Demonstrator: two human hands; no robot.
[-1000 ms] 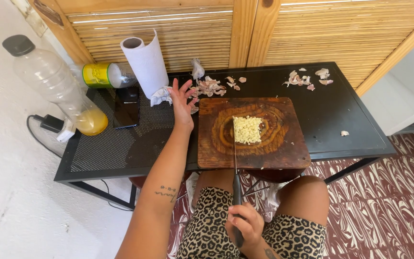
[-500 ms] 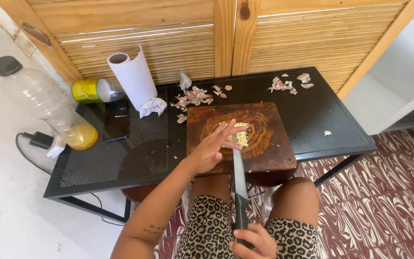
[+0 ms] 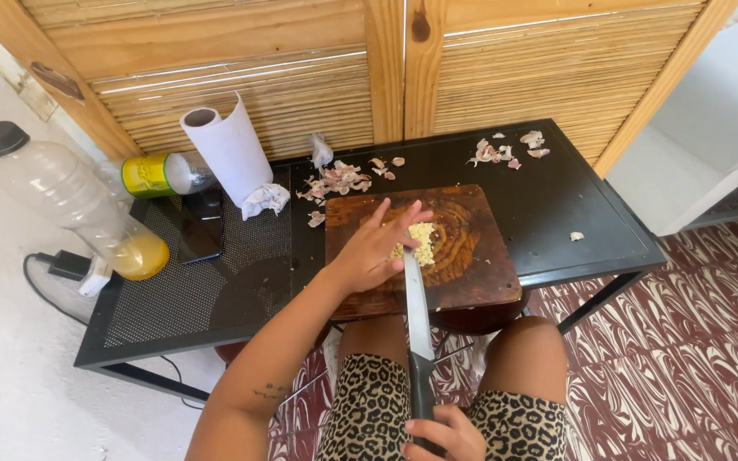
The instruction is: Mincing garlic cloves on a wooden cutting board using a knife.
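Note:
A dark wooden cutting board (image 3: 471, 213) lies on a black metal table (image 3: 557, 196) and carries a small pile of chopped garlic (image 3: 424, 242). My left hand (image 3: 375, 249) rests flat on the board with fingers spread, touching the garlic pile and the knife's blade near its tip. My right hand (image 3: 444, 434) grips the black handle of a long kitchen knife (image 3: 416, 312) above my lap. The blade points away from me onto the board, its tip beside the garlic.
Garlic skins (image 3: 339, 181) lie scattered behind the board, and more skins (image 3: 506, 151) at the back right. A paper towel roll (image 3: 231, 152), a yellow-lidded jar (image 3: 160, 175), a phone (image 3: 198, 226) and a tilted plastic bottle (image 3: 79, 205) of yellow liquid occupy the left side. Slatted wooden doors stand behind.
My left hand came back from the garlic skins at the table's rear and settled on the board over the garlic. The knife blade moved forward onto the board.

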